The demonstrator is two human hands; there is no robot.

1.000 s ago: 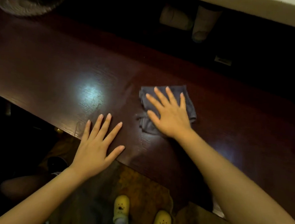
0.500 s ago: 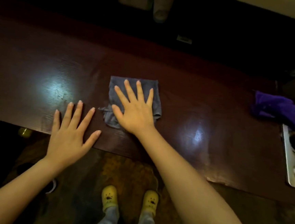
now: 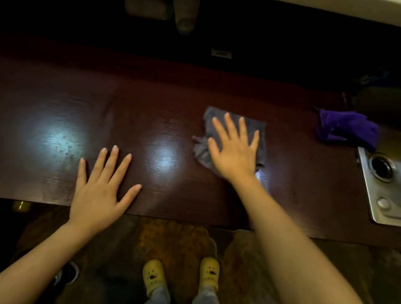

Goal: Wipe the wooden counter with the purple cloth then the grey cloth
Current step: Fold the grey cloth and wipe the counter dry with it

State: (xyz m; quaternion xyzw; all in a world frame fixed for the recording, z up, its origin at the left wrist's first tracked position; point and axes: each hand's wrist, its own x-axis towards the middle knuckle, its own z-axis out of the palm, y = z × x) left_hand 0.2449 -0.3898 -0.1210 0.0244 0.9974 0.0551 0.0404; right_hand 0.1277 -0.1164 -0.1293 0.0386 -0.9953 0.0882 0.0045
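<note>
The dark wooden counter (image 3: 53, 105) runs across the view with bright light spots on its surface. My right hand (image 3: 234, 150) lies flat, fingers spread, pressing on the grey cloth (image 3: 262, 133) right of the counter's middle. My left hand (image 3: 101, 189) rests flat and empty on the counter near its front edge, fingers apart. The purple cloth (image 3: 344, 128) lies crumpled at the right end of the counter, apart from both hands.
A steel sink (image 3: 395, 190) with a drain is set at the right end of the counter. Behind the counter it is dark, with a pale container (image 3: 185, 10) standing there. Below the front edge I see a patterned floor and my yellow shoes (image 3: 152, 276).
My right hand has slid the grey cloth to the right along the counter, closer to the purple cloth. My left hand stays flat near the front edge.
</note>
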